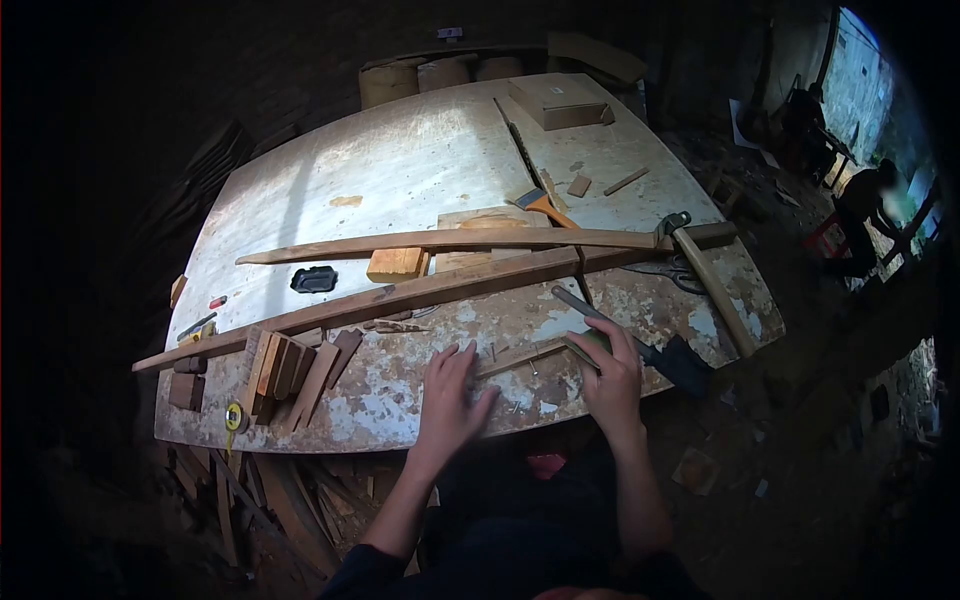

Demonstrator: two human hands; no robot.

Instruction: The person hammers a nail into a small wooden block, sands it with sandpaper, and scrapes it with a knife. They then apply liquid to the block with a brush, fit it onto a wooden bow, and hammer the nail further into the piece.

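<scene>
On the near part of the worktable, my left hand (450, 395) rests with fingers and thumb apart, its fingertips at the left end of a thin wooden strip (515, 358). My right hand (612, 375) is curled round the strip's right end. A greenish sliver (592, 341) shows between its fingers; I cannot tell whether it is part of the strip. A nail (534, 369) stands out in front of the strip, and another small nail (493, 351) is behind it. Just beyond my right hand lies a long flat metal tool (578, 303), partly hidden by my fingers.
Two long wooden bars (400, 296) cross the worktable (370, 150). A hammer (715, 285) lies on the right, with scissors (685, 275) and a paintbrush (545, 205). Wood blocks (275, 365) and a tape measure (235, 417) sit left. A person (865, 215) is at far right.
</scene>
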